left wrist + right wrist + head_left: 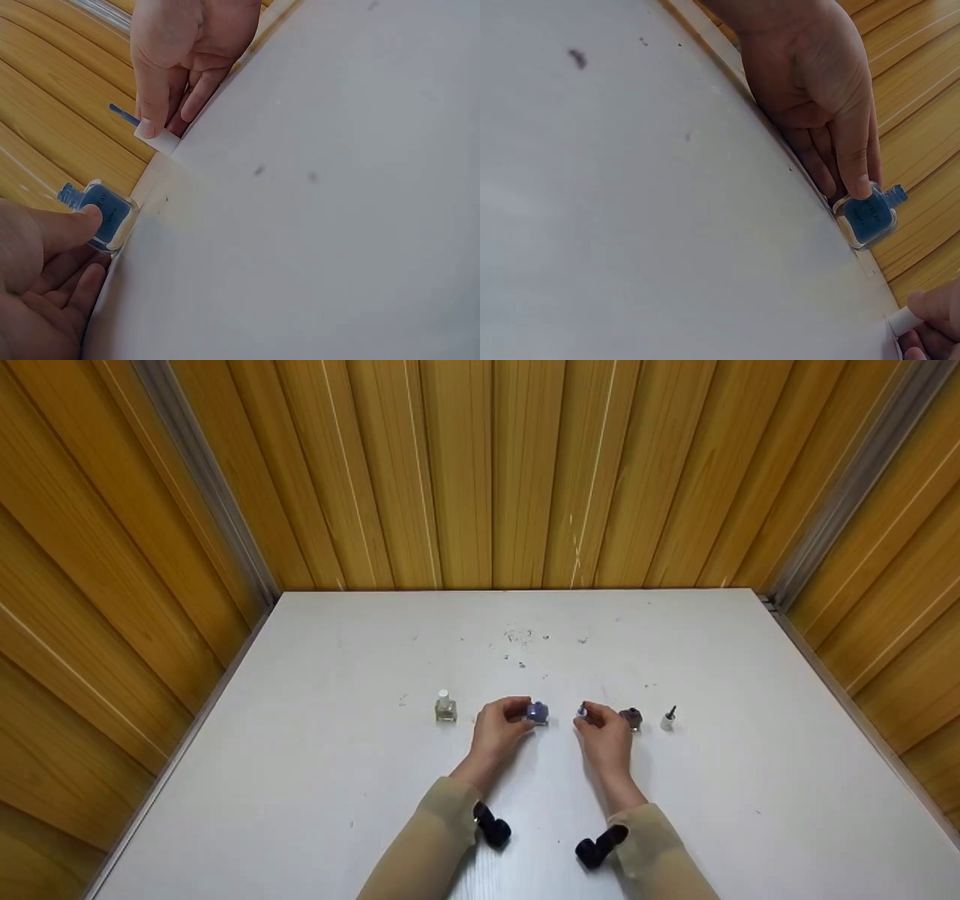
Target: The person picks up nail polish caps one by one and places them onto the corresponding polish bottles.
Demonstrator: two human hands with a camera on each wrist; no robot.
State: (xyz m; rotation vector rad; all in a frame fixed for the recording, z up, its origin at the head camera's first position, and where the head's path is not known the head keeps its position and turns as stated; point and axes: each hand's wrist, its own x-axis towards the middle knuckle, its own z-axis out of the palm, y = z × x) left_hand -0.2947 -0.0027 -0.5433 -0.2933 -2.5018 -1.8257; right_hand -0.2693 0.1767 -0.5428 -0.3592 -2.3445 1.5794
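My left hand (pixel 496 733) pinches an uncapped blue nail polish bottle (pixel 538 714) upright at the table surface, thumb on its front. The bare threaded neck of the bottle shows in both wrist views. Right of it, my right hand (pixel 607 741) holds a white nail polish cap (pixel 159 139) between thumb and fingers. The blue-coated brush (pixel 124 115) on that cap points up. A gap lies between cap and bottle. Just beyond the right hand stands an open dark nail polish bottle (pixel 632 720), partly hidden by the fingers.
Another white cap (pixel 667 722) stands on the far right with its dark brush up. To the left stands a capped bottle of pale yellowish polish (pixel 445 710). Small dark specks mark the white table (pixel 360 660). Wood-patterned walls (pixel 487 472) enclose its back and sides.
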